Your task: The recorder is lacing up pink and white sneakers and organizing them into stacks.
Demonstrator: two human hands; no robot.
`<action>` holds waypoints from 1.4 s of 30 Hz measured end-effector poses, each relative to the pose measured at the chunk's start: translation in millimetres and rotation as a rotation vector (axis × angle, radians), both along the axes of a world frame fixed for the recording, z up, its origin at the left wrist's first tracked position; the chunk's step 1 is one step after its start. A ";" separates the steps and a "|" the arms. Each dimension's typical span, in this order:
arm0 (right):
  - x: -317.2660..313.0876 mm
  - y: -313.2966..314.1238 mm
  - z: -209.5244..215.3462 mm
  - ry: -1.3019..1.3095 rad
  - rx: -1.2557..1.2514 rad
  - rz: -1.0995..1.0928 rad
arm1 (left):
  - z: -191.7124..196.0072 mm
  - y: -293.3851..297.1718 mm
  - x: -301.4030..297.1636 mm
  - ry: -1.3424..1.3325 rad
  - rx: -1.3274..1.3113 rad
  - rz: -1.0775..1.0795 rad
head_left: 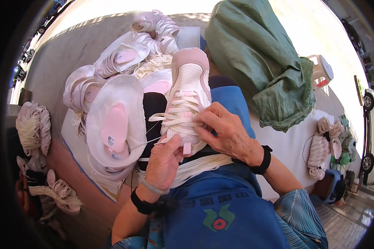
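A pink and white sneaker (189, 79) rests on my lap, toe pointing away. Cream laces (176, 114) are threaded across its front. My left hand (164, 159) grips the heel end of the shoe from below, fingers curled around it. My right hand (222, 128) pinches the laces at the shoe's right side near the top eyelets. A bundle of loose cream laces (199, 166) lies across my blue apron (220, 207) under both hands. Both wrists wear black bands.
A heap of pink and white shoe uppers (116, 120) lies left of the sneaker, more behind it (153, 29). A green sack (262, 62) stands at the right. Lace bundles (33, 128) sit at the far left, a white stool (322, 72) and parked cars at the right.
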State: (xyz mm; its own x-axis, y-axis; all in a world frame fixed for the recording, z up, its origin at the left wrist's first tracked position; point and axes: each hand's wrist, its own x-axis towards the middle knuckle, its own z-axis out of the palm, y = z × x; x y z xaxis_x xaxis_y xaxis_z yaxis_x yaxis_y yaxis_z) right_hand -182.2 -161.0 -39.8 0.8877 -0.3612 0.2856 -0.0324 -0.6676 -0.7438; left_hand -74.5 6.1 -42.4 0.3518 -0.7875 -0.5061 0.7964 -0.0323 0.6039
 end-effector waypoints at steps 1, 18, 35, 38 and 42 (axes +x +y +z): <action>-1.1 -0.5 0.3 -0.012 -0.012 0.009 | -1.8 0.0 -1.2 0.006 -0.001 0.003; -4.6 25.3 25.1 0.059 -0.194 0.001 | -3.2 4.7 -1.3 0.047 -0.101 0.018; 7.5 34.6 26.6 0.077 -0.151 -0.121 | -11.3 8.4 -2.5 -0.175 -0.024 -0.041; 9.8 31.5 22.9 0.100 -0.177 -0.015 | -8.2 7.1 -2.2 -0.152 -0.050 -0.009; 15.9 35.0 27.9 0.107 -0.230 -0.035 | -0.8 -1.1 -3.7 0.036 -0.065 0.091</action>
